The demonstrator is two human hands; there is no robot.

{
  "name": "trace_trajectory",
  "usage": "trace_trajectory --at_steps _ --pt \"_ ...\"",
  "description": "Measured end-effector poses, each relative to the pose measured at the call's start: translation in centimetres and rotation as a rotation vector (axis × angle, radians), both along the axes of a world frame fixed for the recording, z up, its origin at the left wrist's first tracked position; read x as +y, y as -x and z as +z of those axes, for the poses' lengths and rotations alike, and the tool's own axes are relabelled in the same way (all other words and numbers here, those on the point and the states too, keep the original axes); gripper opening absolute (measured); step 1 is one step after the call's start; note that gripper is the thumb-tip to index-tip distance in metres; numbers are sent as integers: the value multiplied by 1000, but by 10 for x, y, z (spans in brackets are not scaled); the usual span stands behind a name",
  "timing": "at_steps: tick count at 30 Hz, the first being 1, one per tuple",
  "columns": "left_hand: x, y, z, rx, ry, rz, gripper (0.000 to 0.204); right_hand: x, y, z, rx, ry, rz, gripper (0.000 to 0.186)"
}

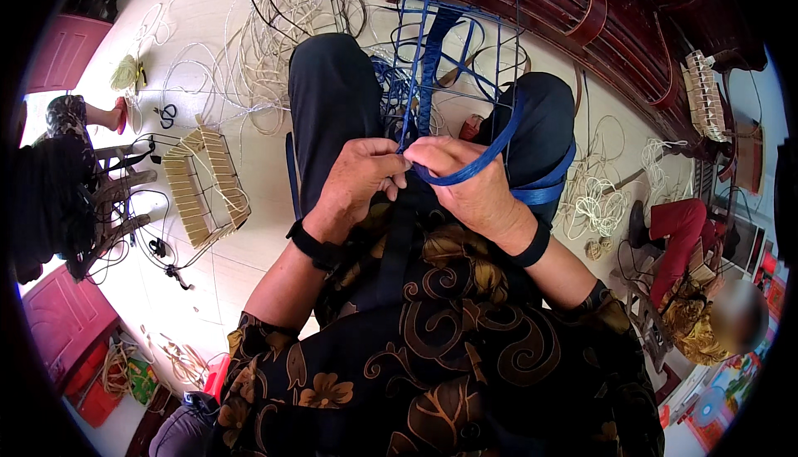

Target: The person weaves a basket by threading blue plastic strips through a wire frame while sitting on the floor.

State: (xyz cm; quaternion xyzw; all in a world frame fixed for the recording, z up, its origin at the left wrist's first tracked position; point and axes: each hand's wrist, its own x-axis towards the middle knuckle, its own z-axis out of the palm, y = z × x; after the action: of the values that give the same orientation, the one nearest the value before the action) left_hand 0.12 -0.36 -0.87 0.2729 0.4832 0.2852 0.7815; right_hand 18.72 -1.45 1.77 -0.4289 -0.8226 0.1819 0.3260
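Between my knees stands an open wire frame with a band wrapped in blue strip (435,45). My left hand (359,176) is closed in a pinch on the blue strip at the frame's near end. Just beside it, fingertips almost touching, my right hand (467,187) also grips the strip with bent fingers. A wide loop of flat blue strip (505,137) curves up from under the right hand's fingers and over my right knee. More blue strip (544,189) lies across my right thigh. The exact spot between the fingertips is partly hidden.
Tangled pale strips (241,58) spread over the floor ahead. A partly wrapped tan wire frame (199,187) lies at left. Dark red wooden furniture (532,8) borders the far right. White cord (598,207) lies at right, near a seated person (677,228); another person's leg (98,116) shows at left.
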Motion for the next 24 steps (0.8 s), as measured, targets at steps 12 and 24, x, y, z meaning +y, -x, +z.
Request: trace_trajectory --at_steps 12,24 --pt "-5 4 -14 -126 -26 62 10 -5 2 -3 -11 -32 46 31" --pt "-7 4 -21 -184 -21 131 14 -6 1 -4 0 -6 34 31"
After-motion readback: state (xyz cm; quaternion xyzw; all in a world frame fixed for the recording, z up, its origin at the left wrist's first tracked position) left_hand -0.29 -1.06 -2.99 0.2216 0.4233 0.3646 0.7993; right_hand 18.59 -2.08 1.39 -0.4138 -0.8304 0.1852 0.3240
